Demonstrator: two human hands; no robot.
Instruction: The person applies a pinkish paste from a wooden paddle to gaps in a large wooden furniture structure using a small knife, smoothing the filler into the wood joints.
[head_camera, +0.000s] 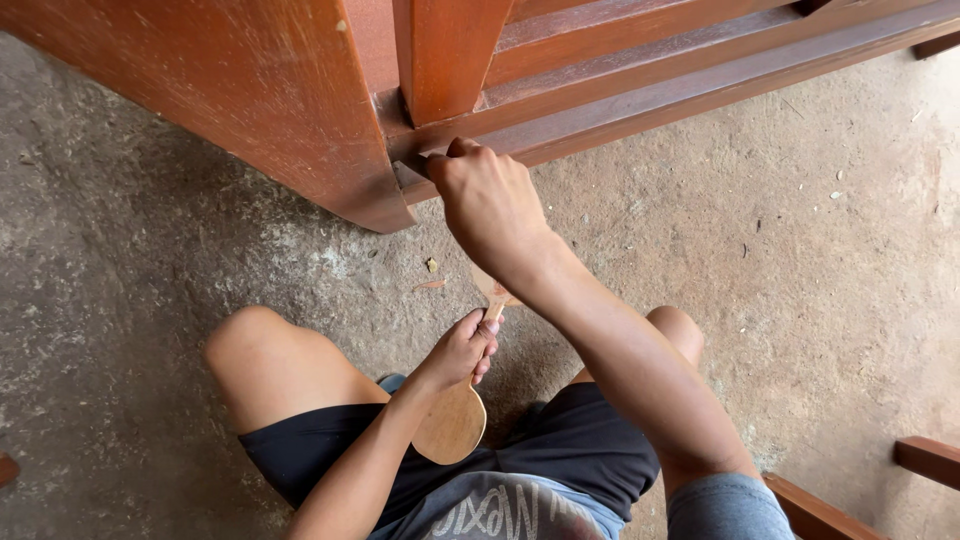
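My left hand (462, 348) grips a light wooden paddle-shaped tool (452, 422) by its narrow neck, with the round flat end hanging down over my lap. My right hand (488, 200) reaches forward with its fingers curled shut, knuckles up. It presses against the joint where an upright post (445, 55) meets the lower rail (640, 100) of a reddish-brown wooden furniture frame. Anything inside that fist is hidden. I am squatting, knees apart, in dark shorts.
A broad reddish-brown wooden panel (250, 90) slants across the upper left. The floor is rough grey concrete (820, 270) with small scraps and a dry leaf (431, 285). More wooden pieces (925, 458) lie at the lower right, and another sits at the left edge.
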